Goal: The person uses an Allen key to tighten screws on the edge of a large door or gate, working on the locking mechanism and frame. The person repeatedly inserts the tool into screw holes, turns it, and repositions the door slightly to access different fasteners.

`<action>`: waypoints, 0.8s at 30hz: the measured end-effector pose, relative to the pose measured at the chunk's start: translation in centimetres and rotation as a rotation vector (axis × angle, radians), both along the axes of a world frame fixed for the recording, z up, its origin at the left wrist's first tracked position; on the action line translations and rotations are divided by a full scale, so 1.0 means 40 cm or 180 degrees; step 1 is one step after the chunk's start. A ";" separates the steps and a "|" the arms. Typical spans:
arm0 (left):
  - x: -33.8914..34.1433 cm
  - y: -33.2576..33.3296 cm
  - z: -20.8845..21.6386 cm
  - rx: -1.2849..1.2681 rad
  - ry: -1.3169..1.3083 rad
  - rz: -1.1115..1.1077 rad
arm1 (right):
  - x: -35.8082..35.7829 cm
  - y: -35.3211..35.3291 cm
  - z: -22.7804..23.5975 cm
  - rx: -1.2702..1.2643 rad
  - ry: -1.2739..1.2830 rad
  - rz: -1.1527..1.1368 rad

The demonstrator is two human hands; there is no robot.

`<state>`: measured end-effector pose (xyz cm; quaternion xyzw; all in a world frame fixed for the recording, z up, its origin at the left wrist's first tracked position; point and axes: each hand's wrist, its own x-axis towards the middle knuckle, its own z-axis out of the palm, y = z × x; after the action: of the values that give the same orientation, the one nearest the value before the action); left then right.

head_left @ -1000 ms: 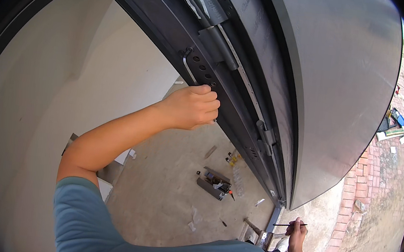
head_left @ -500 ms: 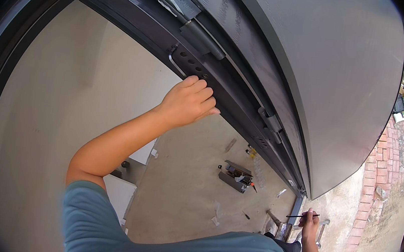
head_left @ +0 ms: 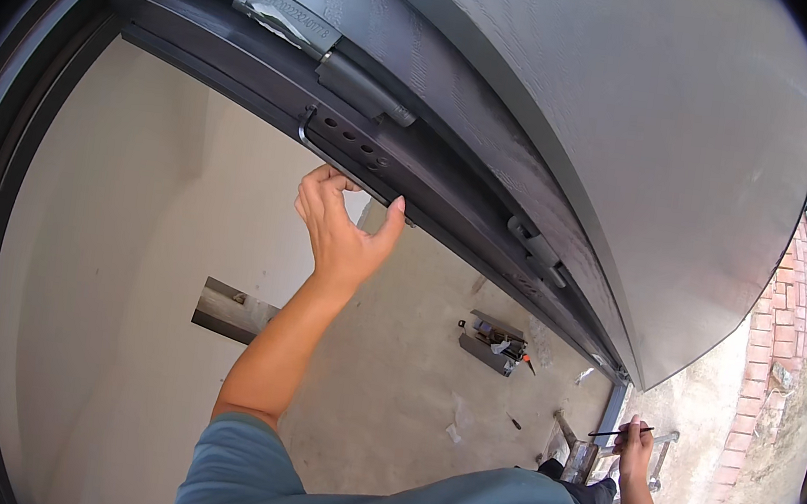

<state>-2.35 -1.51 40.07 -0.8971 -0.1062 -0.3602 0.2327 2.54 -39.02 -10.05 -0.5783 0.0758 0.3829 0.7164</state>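
The left hand (head_left: 341, 229) is reaching up, fingers open around the hinge plate (head_left: 351, 145) on the door frame (head_left: 245, 61); they risk pinching if the door (head_left: 593, 104) swings. The right hand (head_left: 635, 444) is gripping a thin rod (head_left: 618, 435) low down.

A grey concrete floor (head_left: 388, 381) lies far below. On it, right of centre, lies a dark oblong tool case (head_left: 493, 344) with small parts beside it. Nearer sit white paper scraps (head_left: 456, 426). At far right, red brick paving (head_left: 785, 329) borders the concrete.
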 end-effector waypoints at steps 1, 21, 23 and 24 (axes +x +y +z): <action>0.010 -0.002 0.008 -0.0100 0.0020 -0.0029 | 0.009 -0.008 -0.009 -0.0005 0.0017 -0.0003; -0.048 0.092 0.078 -0.1386 0.0752 -0.0074 | 0.017 -0.027 -0.083 -0.0057 0.0324 -0.0132; -0.048 0.089 0.076 -0.1607 0.0729 -0.0108 | 0.019 -0.030 -0.087 -0.0041 0.0331 -0.0204; -0.050 0.091 0.072 -0.1676 0.0693 -0.0134 | 0.021 -0.033 -0.094 -0.0036 0.0350 -0.0202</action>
<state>-4.36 2.14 42.93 -0.9621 -0.1517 -0.2265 -0.0058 3.39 -40.34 -13.81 -0.5577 0.1355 0.3908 0.7196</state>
